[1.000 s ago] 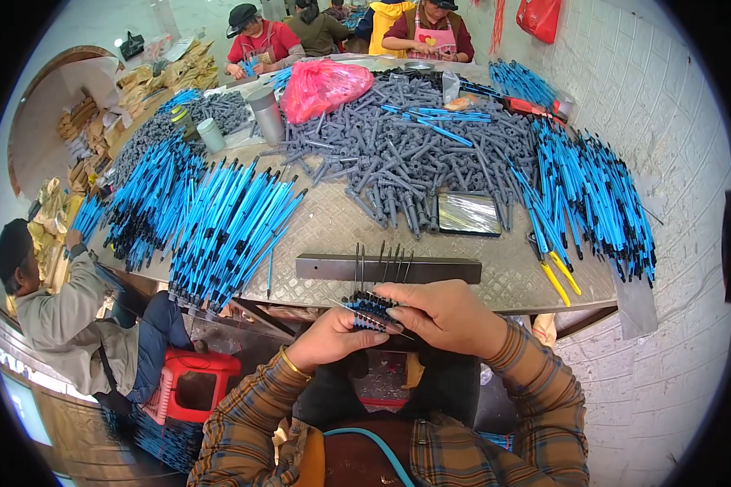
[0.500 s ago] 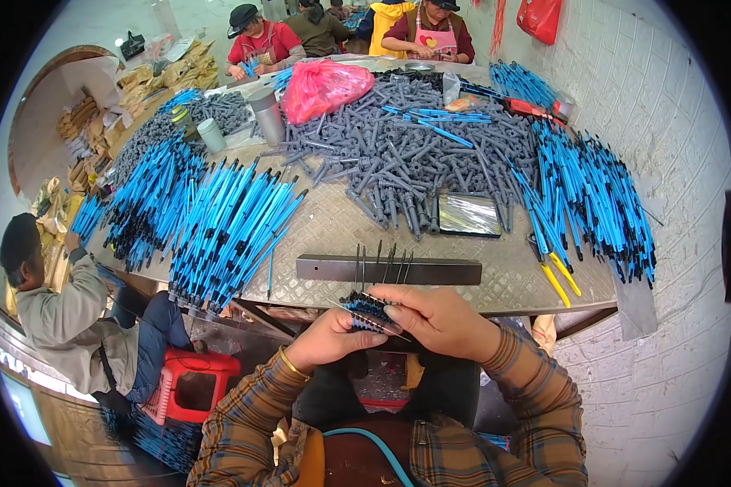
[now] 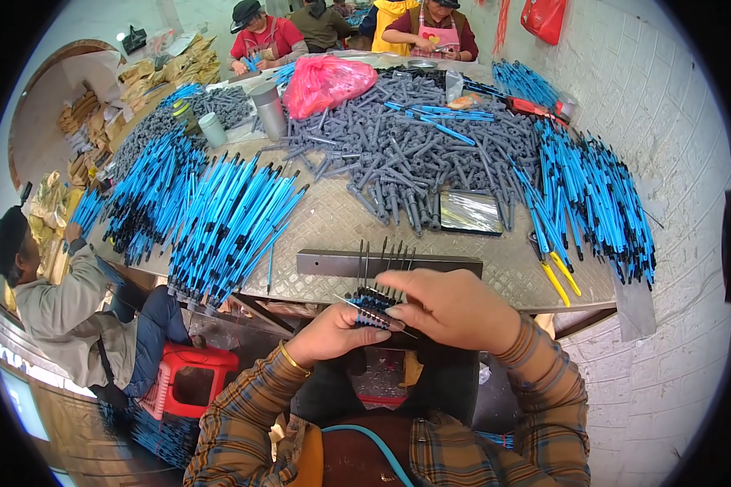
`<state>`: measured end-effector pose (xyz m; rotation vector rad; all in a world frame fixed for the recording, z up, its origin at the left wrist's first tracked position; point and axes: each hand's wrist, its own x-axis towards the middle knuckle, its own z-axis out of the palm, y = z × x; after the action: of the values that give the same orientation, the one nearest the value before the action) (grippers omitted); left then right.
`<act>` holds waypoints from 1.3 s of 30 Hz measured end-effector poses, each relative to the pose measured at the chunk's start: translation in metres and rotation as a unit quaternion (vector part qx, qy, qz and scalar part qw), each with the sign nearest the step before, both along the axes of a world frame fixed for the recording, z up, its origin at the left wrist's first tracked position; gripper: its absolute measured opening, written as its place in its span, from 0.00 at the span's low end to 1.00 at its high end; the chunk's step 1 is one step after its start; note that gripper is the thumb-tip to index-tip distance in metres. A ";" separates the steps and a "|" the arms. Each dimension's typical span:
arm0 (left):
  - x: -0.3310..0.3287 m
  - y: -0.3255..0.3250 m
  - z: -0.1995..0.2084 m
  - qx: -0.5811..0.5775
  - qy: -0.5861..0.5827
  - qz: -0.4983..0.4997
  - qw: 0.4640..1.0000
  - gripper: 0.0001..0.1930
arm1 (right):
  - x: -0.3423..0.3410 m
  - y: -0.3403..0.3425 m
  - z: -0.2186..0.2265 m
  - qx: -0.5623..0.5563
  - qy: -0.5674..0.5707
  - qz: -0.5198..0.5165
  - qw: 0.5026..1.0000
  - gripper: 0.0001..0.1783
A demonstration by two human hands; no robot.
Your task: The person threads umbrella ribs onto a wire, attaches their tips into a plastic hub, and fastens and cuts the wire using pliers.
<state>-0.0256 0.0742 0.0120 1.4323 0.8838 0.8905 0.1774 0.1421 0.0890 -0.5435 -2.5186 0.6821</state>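
Head view: a small bundle [image 3: 369, 303] of blue and black pieces sits between the two hands, just short of the near edge of the bench [image 3: 325, 213]. The left hand [image 3: 339, 334] is wrapped around its left and near sides. The right hand [image 3: 453, 308] lies against its right side, thumb and forefinger bent; whether that grip pinches one piece cannot be told. Thin dark rods [image 3: 389, 256] point from the bundle away from the person, across a dark metal bar [image 3: 320, 263]. No lettering is readable on bundle or bar.
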 end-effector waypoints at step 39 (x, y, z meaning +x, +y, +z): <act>-0.003 -0.004 -0.001 -0.040 -0.113 0.014 0.993 0.10 | -0.021 0.028 -0.011 -0.041 0.081 0.119 0.989 0.15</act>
<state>-0.0287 0.0704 0.0108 1.2252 0.7622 1.0061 0.1566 0.1698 0.0777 -0.2053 -2.4310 0.8820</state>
